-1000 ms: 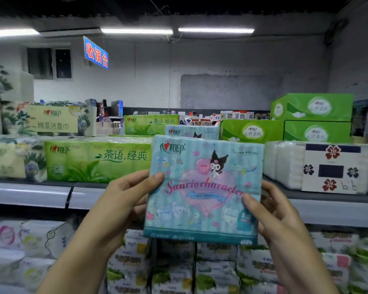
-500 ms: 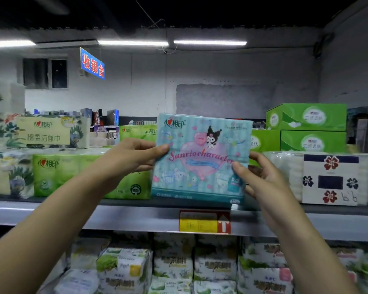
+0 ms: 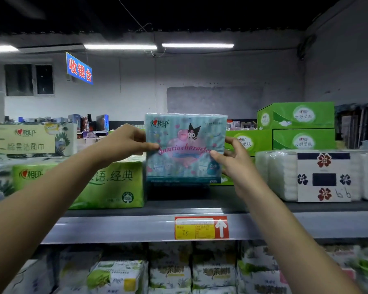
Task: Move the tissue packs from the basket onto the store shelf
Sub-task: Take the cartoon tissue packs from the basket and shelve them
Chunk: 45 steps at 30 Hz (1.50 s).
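Observation:
A light-blue tissue pack (image 3: 185,158) with cartoon print and pink lettering stands upright over the upper store shelf (image 3: 136,227), in the gap between green packs and white packs. My left hand (image 3: 123,143) pinches its left edge, thumb on the front. My right hand (image 3: 232,160) grips its right edge the same way. Whether the pack's bottom touches the shelf, I cannot tell. The basket is out of view.
Green tissue packs (image 3: 106,183) sit left of the gap, white floral-label packs (image 3: 319,177) right, green boxes (image 3: 295,126) behind. A red-yellow price tag (image 3: 201,228) marks the shelf edge. More packs (image 3: 170,270) fill the lower shelf.
Both hands have carried the blue pack up and away from me, from in front of the shelf edge into the gap on the upper shelf.

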Available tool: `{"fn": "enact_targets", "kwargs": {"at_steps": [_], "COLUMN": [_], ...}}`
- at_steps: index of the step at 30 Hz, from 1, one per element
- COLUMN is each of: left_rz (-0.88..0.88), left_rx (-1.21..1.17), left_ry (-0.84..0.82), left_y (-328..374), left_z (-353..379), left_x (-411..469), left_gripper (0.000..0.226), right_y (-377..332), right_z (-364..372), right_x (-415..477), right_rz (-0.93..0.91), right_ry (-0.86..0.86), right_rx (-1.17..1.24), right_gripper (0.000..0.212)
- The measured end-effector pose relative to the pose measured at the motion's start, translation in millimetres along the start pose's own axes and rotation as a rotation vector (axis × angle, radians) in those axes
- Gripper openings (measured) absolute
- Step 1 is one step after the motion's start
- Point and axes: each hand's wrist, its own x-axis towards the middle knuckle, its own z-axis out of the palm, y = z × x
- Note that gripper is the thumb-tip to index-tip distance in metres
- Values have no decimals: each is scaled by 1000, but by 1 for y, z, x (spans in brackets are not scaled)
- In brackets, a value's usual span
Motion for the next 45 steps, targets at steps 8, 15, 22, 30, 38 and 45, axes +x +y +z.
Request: {"fn": "enact_targets", "kwargs": {"at_steps": [8, 15, 22, 30, 38, 45], "left_rz": [-109, -213, -288, -321, -254, -283], "left_rx": [80, 169, 89, -19, 33, 181], "left_ry": [-90, -138, -111, -128, -130, -35], "left_y": [-22, -21, -22, -26, -28, -33], "left_z": [9, 11, 16, 20, 22, 27], "left_x": [12, 23, 33, 37, 39, 40], "left_gripper": [25, 28, 13, 76, 86, 91], "right_y": [18, 25, 39, 46, 48, 47], "right_z": [18, 23, 21, 21, 20, 22], "right_x": [22, 30, 29, 32, 28, 25], "right_rz": [112, 123, 97, 144, 103, 80], "right_ry": [-10, 10, 32, 48, 23, 12], "right_rx": [-14, -103, -81, -144, -365, -518], "right_gripper": [33, 32, 34, 35, 38, 36]}}
